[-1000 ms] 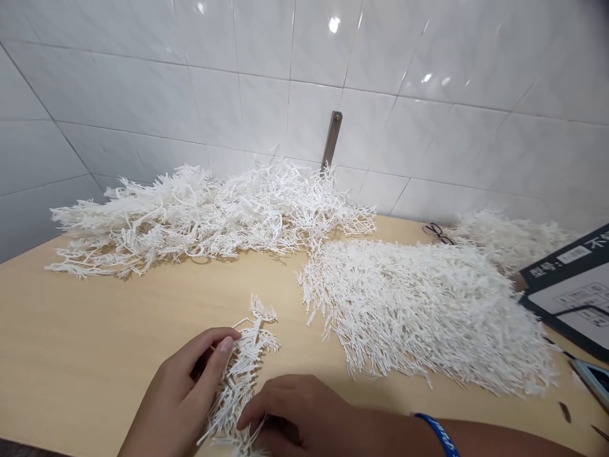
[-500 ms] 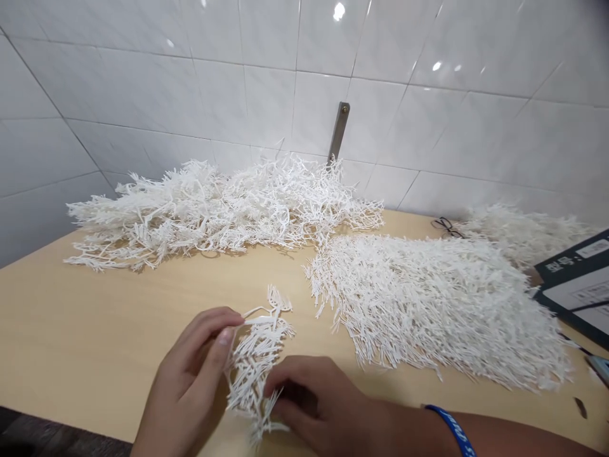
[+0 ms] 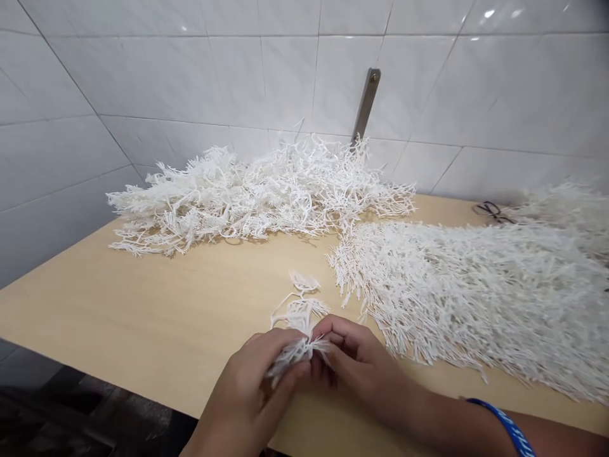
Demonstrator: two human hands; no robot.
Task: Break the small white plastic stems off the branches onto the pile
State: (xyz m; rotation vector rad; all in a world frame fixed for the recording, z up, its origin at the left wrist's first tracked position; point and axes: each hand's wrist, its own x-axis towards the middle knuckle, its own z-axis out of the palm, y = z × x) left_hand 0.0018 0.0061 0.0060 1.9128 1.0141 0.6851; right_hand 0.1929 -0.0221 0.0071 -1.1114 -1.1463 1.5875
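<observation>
Between my left hand [image 3: 250, 387] and right hand [image 3: 366, 365], now drawn together, I pinch one white bunch [image 3: 295, 353] in both grips, suggesting two-handed handling; white strands [image 3: 301, 309] lie just beyond.

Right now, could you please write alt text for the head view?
A left hand holds a bunch of white branched strands, a right hand touching its ends, over a pale tabletop. A tangled white heap lies behind, a denser pile to the right.

Wht, thin-branched sprig [image 3: 301, 312]: near end bunched, tips fanned; far end looser, spread over tan tbl [image 3: 143, 304].
</observation>
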